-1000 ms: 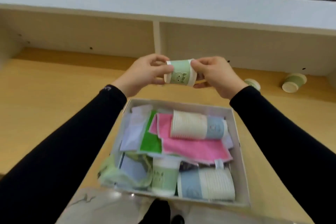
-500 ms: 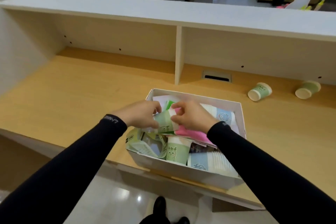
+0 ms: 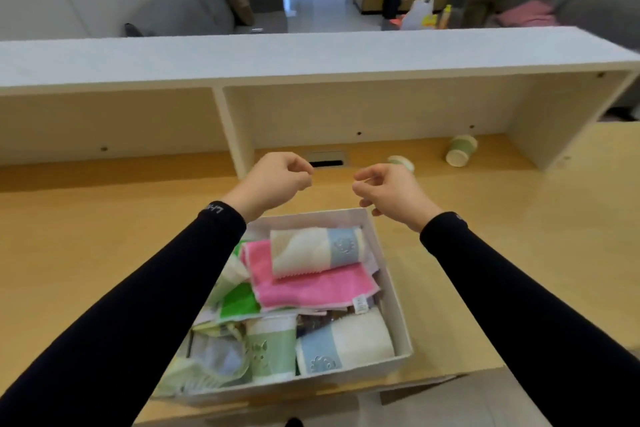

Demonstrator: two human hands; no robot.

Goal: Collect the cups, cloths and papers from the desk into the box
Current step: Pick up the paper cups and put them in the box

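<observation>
Wooden desk (image 3: 86, 253) holds the filled box (image 3: 391, 295); both hands hover empty.

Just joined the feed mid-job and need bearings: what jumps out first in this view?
The white box at the desk's near edge, packed with a pink cloth, rolled towels and a green cup. Above its far end, the left hand and right hand hover empty, fingers loosely curled. Two green cups remain on the desk under the shelf: one on its side at the right, one partly hidden behind the right hand.
</observation>
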